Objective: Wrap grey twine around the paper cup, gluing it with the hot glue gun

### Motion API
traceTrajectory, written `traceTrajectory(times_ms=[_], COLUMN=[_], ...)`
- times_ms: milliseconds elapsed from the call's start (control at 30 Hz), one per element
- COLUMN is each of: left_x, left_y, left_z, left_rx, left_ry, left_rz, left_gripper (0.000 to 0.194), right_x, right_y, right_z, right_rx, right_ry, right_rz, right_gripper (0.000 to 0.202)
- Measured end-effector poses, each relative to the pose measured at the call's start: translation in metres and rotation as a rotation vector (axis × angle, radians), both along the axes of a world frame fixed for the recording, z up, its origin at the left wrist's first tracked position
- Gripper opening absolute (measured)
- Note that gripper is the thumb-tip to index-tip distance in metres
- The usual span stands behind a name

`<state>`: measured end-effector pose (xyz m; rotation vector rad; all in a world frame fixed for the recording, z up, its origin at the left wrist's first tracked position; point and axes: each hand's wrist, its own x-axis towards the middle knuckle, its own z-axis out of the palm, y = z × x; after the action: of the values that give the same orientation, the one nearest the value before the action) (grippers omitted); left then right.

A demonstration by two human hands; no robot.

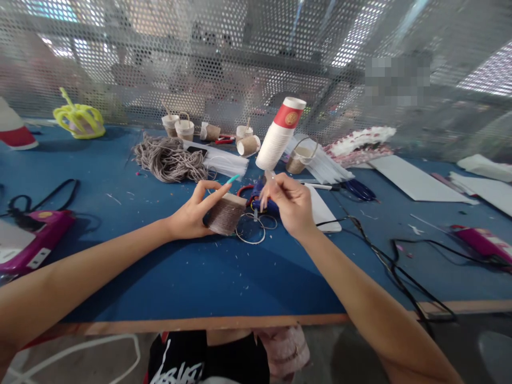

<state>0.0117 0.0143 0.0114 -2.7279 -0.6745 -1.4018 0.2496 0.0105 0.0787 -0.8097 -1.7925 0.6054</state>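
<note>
My left hand (194,210) grips a small cup wrapped in grey-brown cord (226,215), fingers around its side, just above the blue table. The thumb or finger with a long turquoise nail reaches over its top. To its right, my right hand (293,204) is closed in a pinch; the fingertips are blurred, and I cannot make out what they hold. Scissors with red and blue handles (256,196) lie behind and between the hands, partly hidden. Thin loops of cord (251,242) rest on the table beside the wrapped cup.
Behind my hands are a heap of grey cord (166,158), a leaning stack of paper cups (276,140) and a cord-wrapped basket cup (300,159). Purple glue guns (42,237) lie at both sides, with black cables (372,245) at right. A perforated metal screen (240,64) stands behind.
</note>
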Motion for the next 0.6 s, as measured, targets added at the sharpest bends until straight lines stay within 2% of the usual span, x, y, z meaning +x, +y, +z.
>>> traceTrajectory(times_ms=[133,233,400,500,600], left_x=[0.0,-0.001,-0.006,-0.008,-0.007], left_y=[0.0,0.002,0.013,0.02,0.023], left_z=[0.001,0.0,-0.008,-0.012,-0.013], left_rx=[-0.021,-0.046,-0.198,-0.344,-0.422], left_ry=[-0.002,-0.028,-0.35,-0.557,-0.637], left_rz=[0.029,0.093,0.312,0.332,0.304], left_gripper=[0.111,0.101,0.096,0.093,0.092], right_x=[0.01,0.012,0.012,0.01,0.008], right_y=[0.008,0.015,0.017,0.013,0.01], right_z=[-0.001,-0.004,-0.002,-0.001,-0.003], right_rx=[-0.042,-0.167,-0.351,-0.433,-0.489], right_ry=[0.107,0.21,0.321,0.35,0.329], right_rz=[-0.055,-0.051,0.039,0.093,0.077], right_gripper=[0.063,0.065,0.049,0.037,0.029])
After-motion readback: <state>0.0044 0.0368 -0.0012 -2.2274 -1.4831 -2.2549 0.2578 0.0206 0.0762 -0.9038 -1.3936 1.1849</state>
